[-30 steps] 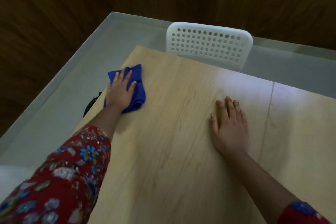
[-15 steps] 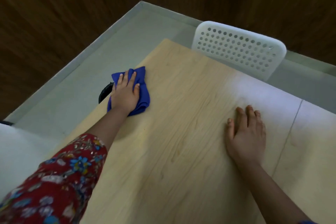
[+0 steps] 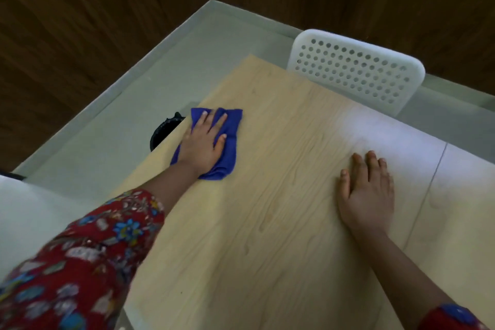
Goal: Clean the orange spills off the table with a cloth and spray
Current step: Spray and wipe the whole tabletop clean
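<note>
Cloth (image 3: pixel 226 139) (blue, no label) lies flattened under left hand (image 3: pixel 202 146).

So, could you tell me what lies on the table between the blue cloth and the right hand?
Nothing: in the head view, only bare wooden table shows between the blue cloth under the left hand and the flat right hand.

dim room, dark wood walls (image 3: pixel 80 21); a pale glare patch washes the table (image 3: pixel 388 128) near the white chair (image 3: pixel 356 69); sleeve (image 3: pixel 80 262) blurred at lower left; straight edges bow toward the frame's borders
</note>
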The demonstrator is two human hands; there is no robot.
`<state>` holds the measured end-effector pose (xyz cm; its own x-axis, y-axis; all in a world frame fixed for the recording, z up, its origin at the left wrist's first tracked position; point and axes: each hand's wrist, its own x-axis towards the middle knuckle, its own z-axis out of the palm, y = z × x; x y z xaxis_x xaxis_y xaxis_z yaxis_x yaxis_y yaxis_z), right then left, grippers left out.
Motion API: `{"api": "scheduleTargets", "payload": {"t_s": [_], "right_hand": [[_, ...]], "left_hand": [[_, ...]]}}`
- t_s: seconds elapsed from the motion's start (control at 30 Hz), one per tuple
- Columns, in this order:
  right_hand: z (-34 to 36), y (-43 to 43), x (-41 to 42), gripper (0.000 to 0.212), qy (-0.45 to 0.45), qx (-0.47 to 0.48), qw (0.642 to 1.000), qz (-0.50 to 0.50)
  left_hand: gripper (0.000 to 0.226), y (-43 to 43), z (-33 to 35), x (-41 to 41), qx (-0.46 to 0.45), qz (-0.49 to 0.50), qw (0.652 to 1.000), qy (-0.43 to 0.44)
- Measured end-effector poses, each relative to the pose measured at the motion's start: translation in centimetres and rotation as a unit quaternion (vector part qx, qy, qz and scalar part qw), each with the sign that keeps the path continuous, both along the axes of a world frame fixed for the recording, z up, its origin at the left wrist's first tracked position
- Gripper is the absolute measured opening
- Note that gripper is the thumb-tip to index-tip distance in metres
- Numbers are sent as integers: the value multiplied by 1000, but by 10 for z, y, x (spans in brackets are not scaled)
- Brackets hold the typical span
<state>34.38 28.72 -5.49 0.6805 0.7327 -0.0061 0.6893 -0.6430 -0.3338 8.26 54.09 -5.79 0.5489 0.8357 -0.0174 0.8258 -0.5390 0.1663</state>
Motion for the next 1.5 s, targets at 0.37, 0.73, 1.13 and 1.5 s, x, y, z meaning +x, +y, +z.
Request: {"api": "scheduleTargets", "payload": {"t_s": [0.37, 0.73, 1.13, 1.5], "right_hand": [[-4, 1, 2, 64, -8, 6, 1000, 6], [21, -25, 5, 36, 243, 292, 923, -64], [5, -126, 4, 42, 120, 312, 925, -183], [9, -134, -1, 42, 147, 405, 877, -213]], "left_hand": [[55, 53, 0, -9, 5, -53, 999, 3], [60, -133, 9, 141, -33, -258, 965, -14], [77, -95, 12, 153, -43, 4, 999, 26], [55, -200, 5, 136, -75, -231, 968, -71]]}}
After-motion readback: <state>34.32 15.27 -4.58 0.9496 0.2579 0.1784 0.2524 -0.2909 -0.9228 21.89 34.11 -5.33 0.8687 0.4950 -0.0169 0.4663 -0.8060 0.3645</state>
